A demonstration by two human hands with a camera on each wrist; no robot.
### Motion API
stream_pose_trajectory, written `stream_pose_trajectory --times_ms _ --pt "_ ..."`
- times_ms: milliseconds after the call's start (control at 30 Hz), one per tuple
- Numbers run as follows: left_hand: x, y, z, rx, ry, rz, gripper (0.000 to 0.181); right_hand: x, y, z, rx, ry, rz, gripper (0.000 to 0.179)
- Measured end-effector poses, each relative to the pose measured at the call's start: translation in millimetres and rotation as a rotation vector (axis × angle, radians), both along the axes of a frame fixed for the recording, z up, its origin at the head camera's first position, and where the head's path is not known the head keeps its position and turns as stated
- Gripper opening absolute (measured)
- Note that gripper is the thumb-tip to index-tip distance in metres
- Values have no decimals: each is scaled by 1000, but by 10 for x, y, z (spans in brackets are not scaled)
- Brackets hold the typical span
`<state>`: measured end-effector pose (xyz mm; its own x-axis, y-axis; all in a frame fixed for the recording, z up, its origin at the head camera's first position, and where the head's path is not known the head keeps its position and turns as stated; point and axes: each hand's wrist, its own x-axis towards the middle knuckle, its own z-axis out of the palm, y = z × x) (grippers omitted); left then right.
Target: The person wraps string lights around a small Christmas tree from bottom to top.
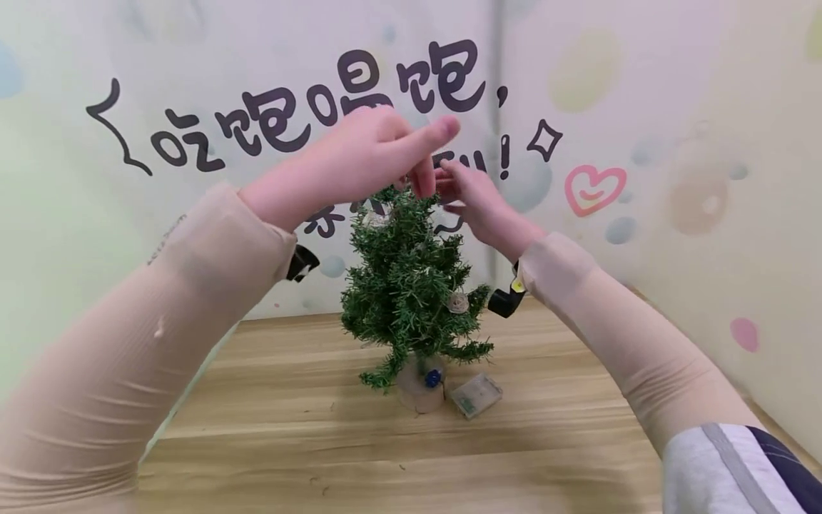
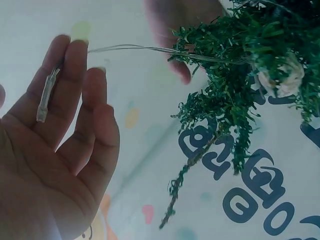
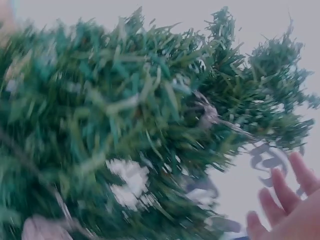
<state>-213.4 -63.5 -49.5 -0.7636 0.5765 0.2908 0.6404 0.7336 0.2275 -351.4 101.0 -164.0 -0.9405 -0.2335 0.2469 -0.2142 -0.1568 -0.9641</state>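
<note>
A small green artificial Christmas tree (image 1: 411,278) stands upright on a pale round base (image 1: 417,400). Above its top is my left hand (image 1: 359,157). In the left wrist view a thin fairy light wire (image 2: 140,48) runs from the branches to the fingers, which pinch it between two of them; its clear end bulb (image 2: 44,102) hangs over the palm side. My right hand (image 1: 481,203) is beside the treetop, fingers spread and loosely bent, holding nothing. Pale rosettes (image 1: 458,303) sit among the branches, and wire (image 3: 235,129) crosses the greenery in the right wrist view.
Right of the base, a clear battery box (image 1: 477,395) lies on the wooden table (image 1: 270,428). A small blue ornament (image 1: 433,378) shows at the base's front. Behind the tree is a wall (image 1: 642,86) with dark lettering and a pink heart.
</note>
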Motion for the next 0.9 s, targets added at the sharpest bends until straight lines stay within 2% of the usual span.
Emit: stream_pose_trajectory --times_ms 67,133,267,367,533,700,900 --pt "-73 46 21 40 3 6 65 75 64 30 0 115 -76 23" --pt "-138 69 40 74 1 27 65 159 117 60 19 210 -111 20" --pt "-227 74 59 123 -15 98 68 319 191 128 69 319 -60 28" --pt "-271 71 54 147 -17 139 70 412 224 176 127 350 10 30" --pt "-275 -17 22 167 5 157 70 495 161 223 241 388 87 28" --pt "-217 -89 28 181 62 144 70 545 76 260 301 425 99 24" --pt "-180 -170 40 207 94 146 67 566 -73 332 300 426 117 18"
